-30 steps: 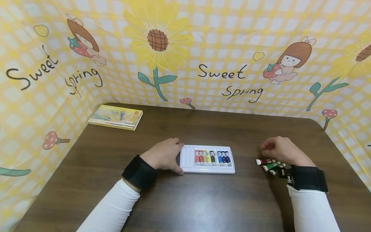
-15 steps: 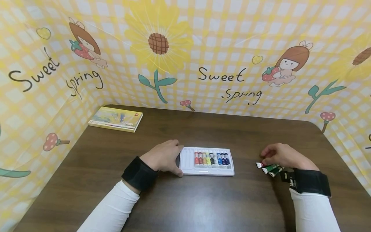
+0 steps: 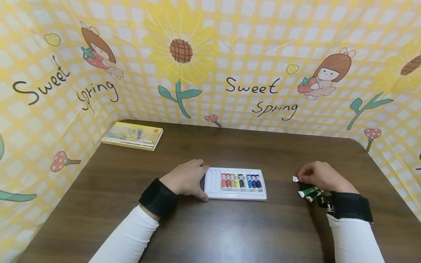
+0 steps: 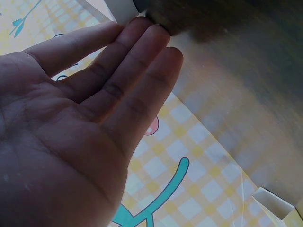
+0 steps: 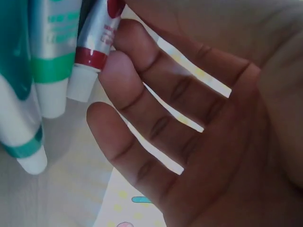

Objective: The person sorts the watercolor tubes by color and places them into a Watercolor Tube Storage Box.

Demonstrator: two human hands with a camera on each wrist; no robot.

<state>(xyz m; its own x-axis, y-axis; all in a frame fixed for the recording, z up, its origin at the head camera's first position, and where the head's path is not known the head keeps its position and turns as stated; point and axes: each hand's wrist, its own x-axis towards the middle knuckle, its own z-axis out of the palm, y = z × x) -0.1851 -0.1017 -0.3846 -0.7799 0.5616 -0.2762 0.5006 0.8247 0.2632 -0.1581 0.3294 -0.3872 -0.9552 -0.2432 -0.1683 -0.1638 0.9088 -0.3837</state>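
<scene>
Pinching the red tube [image 5: 98, 34] near the green tubes [image 3: 307, 192], the right hand [image 3: 321, 176] could drop it should its fingertip hold slip, while the left hand [image 3: 184, 177] grips the white tray [image 3: 213, 183] by its left end.

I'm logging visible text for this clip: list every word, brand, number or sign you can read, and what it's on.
"Sweet Spring": patterned backdrop, rear.
"Sweet Spring": backdrop, left side.
Yellow box: red mark and print, too small to read.
Red tube in the right hand, green-banded tube beside it: print too blurred.
Tubes in the white tray: labels too small.
</scene>
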